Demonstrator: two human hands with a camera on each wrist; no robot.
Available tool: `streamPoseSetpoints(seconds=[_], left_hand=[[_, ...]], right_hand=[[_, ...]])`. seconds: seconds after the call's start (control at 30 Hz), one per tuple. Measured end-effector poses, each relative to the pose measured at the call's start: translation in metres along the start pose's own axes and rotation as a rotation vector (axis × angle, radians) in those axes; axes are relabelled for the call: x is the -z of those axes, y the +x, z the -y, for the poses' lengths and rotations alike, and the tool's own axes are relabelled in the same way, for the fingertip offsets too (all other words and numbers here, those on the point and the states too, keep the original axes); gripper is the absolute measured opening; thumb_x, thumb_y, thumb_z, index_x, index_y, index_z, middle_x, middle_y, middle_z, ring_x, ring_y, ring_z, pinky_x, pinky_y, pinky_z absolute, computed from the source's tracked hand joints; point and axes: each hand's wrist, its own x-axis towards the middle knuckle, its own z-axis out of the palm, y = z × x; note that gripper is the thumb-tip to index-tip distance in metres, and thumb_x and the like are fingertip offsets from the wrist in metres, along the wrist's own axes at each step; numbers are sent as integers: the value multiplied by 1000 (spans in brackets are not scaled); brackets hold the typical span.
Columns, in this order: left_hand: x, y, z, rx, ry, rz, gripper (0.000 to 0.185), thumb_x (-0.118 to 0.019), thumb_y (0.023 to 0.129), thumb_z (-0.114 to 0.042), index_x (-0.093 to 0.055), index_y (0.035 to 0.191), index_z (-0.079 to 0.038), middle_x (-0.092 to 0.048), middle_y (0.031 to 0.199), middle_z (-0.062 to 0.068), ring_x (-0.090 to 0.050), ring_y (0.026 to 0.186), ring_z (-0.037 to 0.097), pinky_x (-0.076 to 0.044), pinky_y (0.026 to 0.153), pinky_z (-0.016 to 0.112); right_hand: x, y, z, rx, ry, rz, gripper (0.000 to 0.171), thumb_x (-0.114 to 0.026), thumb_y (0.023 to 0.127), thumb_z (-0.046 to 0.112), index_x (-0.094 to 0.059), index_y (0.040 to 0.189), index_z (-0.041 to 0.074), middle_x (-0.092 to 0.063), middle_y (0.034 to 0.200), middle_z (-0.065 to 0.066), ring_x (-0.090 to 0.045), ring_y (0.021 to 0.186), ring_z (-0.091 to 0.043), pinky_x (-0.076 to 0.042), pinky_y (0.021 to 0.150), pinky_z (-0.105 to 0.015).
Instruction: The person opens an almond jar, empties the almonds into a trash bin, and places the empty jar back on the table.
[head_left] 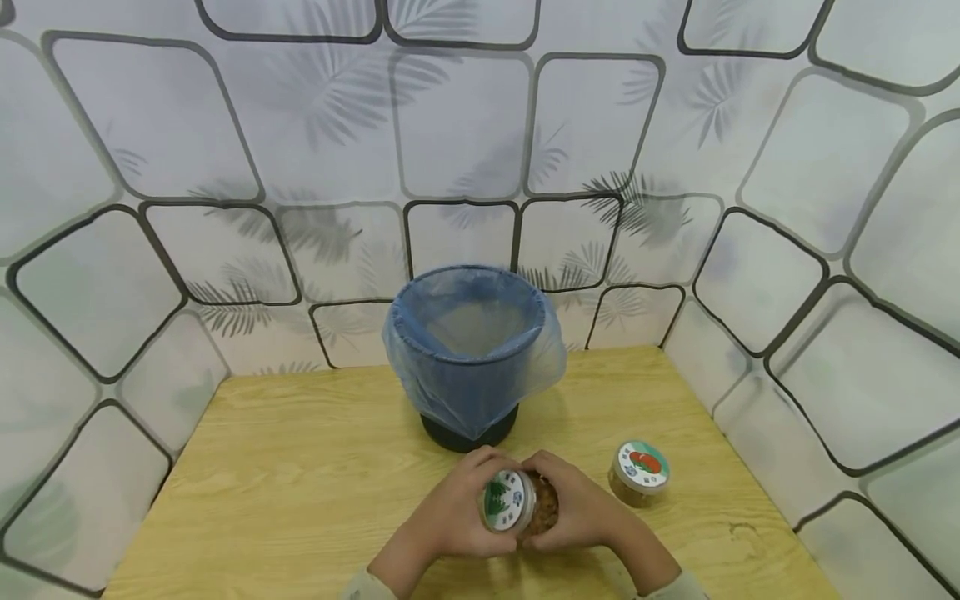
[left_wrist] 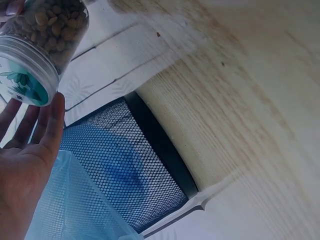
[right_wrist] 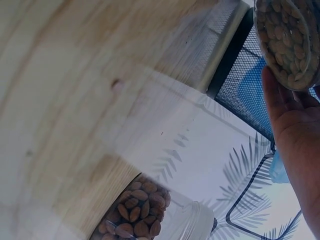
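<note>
Both my hands hold a clear jar of brown nuts (head_left: 543,505), tilted on its side above the table. My left hand (head_left: 468,510) grips the lid end (head_left: 506,502), which has a green and white label and faces left. Around the jar's body my right hand (head_left: 576,503) curls its fingers and thumb. In the left wrist view, left fingers (left_wrist: 52,125) reach the lid's rim (left_wrist: 42,80). The right wrist view shows the jar's round base (right_wrist: 287,42) by my right fingers (right_wrist: 272,92). The lid is on the jar.
A second jar (head_left: 639,473) with a tomato-red picture on its lid stands to the right; almonds (right_wrist: 135,210) show inside it. Behind my hands stands a black mesh bin (left_wrist: 125,155) lined with a blue bag (head_left: 480,392). Patterned walls (head_left: 465,125) enclose the wooden table (head_left: 300,467).
</note>
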Motion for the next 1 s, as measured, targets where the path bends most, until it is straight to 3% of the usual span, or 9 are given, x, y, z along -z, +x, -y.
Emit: streamPoseSetpoints(seconds=[0.2,0.4,0.53,0.63,0.8,1.0], left_hand=[[1,2,-1,4,29,-30,63,-89,77,-35,-66,134,-20,-63,127,-6,-63,109,9,-60,93,31],[-2,1,0,118,21,-65,51,-85,81,-42,-68,124,-21,-62,109,-7,-59,90,6,-59,77,24],[-3,1,0,192,20,-75,44,-83,84,-47,-69,119,-23,-62,102,-9,-58,85,5,-56,73,22],[-3,2,0,219,31,-72,53,-81,87,-52,-69,127,-20,-64,105,-7,-59,86,6,-55,73,22],[-2,1,-1,196,97,-52,73,-75,92,-61,-61,146,-14,-66,120,-2,-61,95,7,-57,78,25],[0,-1,-1,137,90,-17,81,-77,90,-63,-51,156,-23,-58,139,-5,-62,113,11,-60,93,34]], right_hand=[[2,1,1,-5,-21,7,72,-96,77,43,-55,135,35,-61,127,16,-62,112,-5,-57,98,-31],[4,3,3,-26,-37,11,71,-96,76,38,-56,134,36,-60,126,18,-62,110,-5,-57,97,-31],[3,5,4,-33,-49,18,70,-95,77,39,-55,135,37,-59,126,18,-62,109,-4,-58,95,-30],[3,5,5,-41,-58,19,71,-96,76,41,-55,134,37,-59,125,19,-62,109,-4,-58,95,-30],[4,4,6,-56,-62,14,72,-99,73,37,-57,132,35,-60,124,19,-62,109,-4,-58,97,-31],[2,1,6,-42,-51,10,69,-97,75,37,-57,132,32,-60,123,17,-62,106,-4,-58,94,-29]])
